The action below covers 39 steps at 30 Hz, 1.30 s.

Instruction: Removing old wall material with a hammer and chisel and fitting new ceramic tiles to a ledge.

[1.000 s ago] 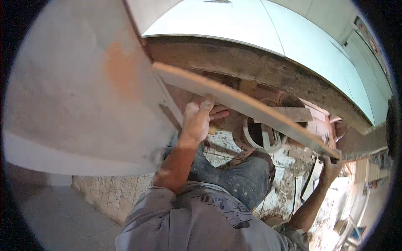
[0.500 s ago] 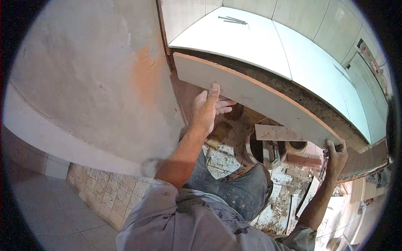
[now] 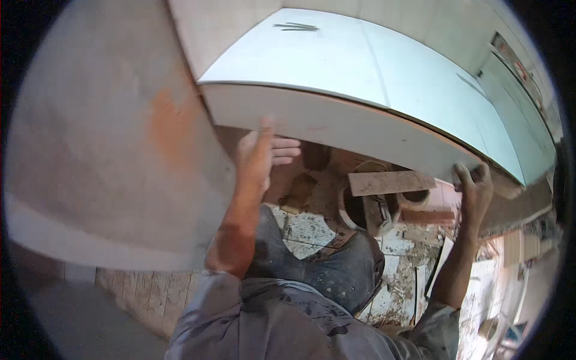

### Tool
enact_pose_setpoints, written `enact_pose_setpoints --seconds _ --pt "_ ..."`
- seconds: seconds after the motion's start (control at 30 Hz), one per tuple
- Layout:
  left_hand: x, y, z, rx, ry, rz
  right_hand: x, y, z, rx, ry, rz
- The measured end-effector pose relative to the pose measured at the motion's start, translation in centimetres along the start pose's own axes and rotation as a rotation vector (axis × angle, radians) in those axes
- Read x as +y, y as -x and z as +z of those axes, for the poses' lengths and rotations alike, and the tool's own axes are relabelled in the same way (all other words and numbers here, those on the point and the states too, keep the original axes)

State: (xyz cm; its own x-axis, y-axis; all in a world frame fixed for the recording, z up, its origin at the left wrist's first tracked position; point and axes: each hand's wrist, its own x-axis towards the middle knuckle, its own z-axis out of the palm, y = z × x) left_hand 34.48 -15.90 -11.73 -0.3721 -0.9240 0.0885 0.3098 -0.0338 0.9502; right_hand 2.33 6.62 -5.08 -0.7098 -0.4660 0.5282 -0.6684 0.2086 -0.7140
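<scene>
"Grey panel [image 3: 336,125], long and narrow: where is it?"

"On edge along the near side of a white tiled surface [image 3: 336,63], just below its rim. It runs from beside a grey wall [image 3: 108,120] on the left almost to the surface's right corner."

"And the hands?"

"The left hand [image 3: 259,155] is spread, thumb up at the panel's near face, fingers stretched out past its lower edge; blur hides how firmly the thumb presses, if at all. The right hand [image 3: 474,185] pinches the panel's right end between thumb and fingers."

"How far along does the work look?"

"Placing looks well advanced, I judge: at left and middle, the panel's top follows the surface's rim closely. Toward the right, its orange edge shows beside a dark gap, so that end seems to need closing up. No fastener is visible, and the panel's back is hidden, so I cannot tell whether anything besides the hands holds it."

"What else is around?"

"Thin metal rods [image 3: 296,27] lie on the surface, far left. Below, a bucket [image 3: 344,210] stands on a dirty tiled floor [image 3: 307,231], near a short board [image 3: 387,183]."
</scene>
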Motion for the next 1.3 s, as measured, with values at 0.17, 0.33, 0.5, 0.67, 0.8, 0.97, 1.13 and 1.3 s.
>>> enact_pose_setpoints --seconds 0.17,0.33,0.5,0.67,0.8,0.97,1.13,1.3 --pt "-0.1 -0.1 0.2 0.09 -0.075 0.022 -0.6 0.3 0.0 0.048 0.12 0.045" --pt "0.0 0.0 0.3 0.073 -0.067 0.0 -0.8 0.6 0.1 0.099 0.161 0.009" --pt "0.1 -0.1 0.6 0.104 -0.065 -0.012 -0.7 0.9 0.7 0.189 0.24 -0.068" --pt "0.3 0.0 0.8 0.131 -0.087 -0.003 -0.5 1.5 1.5 0.257 0.215 -0.015" --pt "0.3 0.0 0.9 0.105 -0.09 0.015 -0.4 1.8 2.2 0.315 0.22 0.025" --pt "0.3 0.2 1.2 0.126 -0.031 -0.03 -0.9 2.3 2.6 0.392 0.141 -0.057" --pt "0.3 0.3 1.6 0.152 0.063 -0.05 -2.4 2.4 2.9 0.458 0.192 -0.05" --pt "0.0 0.4 2.2 0.176 0.17 -0.087 -3.3 2.3 3.4 0.489 0.138 -0.178"
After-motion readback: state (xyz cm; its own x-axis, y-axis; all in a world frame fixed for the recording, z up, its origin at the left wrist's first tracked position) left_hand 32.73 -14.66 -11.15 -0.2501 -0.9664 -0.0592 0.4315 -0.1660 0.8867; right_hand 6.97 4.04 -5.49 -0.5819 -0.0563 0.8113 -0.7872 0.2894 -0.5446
